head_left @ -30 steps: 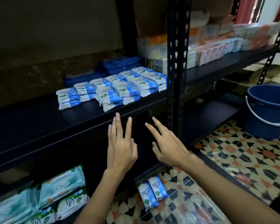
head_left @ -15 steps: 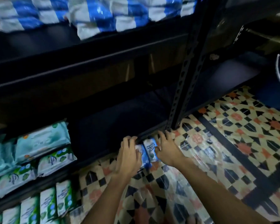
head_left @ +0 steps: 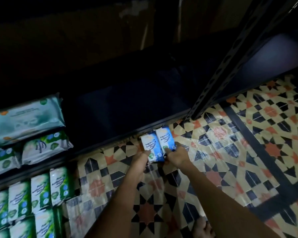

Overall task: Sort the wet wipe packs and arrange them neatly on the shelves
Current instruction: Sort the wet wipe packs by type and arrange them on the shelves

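Left hand (head_left: 142, 158) gripping the lower end of a small blue-and-white plastic antibacterial wipe pack (head_left: 149, 147), thumb on its printed face, other fingers hidden under it. Right hand (head_left: 176, 156) gripping the lower end of a second, matching blue-and-white wipe pack (head_left: 165, 141), thumb on the front, remaining fingers curled beneath. Both packs side by side and touching along their long edges, printed faces up, top ends close to the front lip of the lowest black metal shelf (head_left: 127, 103). Whether lifted clear of the floor or resting on it: cannot tell.

Directly below and around: patterned floor covering (head_left: 230, 152) in cream, black and orange geometric tiles, glossy. To the right of the packs, black perforated steel upright (head_left: 218, 86) of the shelving, foot standing on the floor.

On the left part of the lowest shelf: large pale teal soft wipe pack (head_left: 27, 119) lying flat, with green-and-white wipe packs (head_left: 45, 147) in front of it at the shelf edge. On the floor lower left, near the shelf front: rows of green-and-white upright-printed wipe packs (head_left: 40, 191), set close together, edges touching.

Upper region dark; detail not legible. Bare toes (head_left: 203, 227) at the bottom edge, between the forearms.
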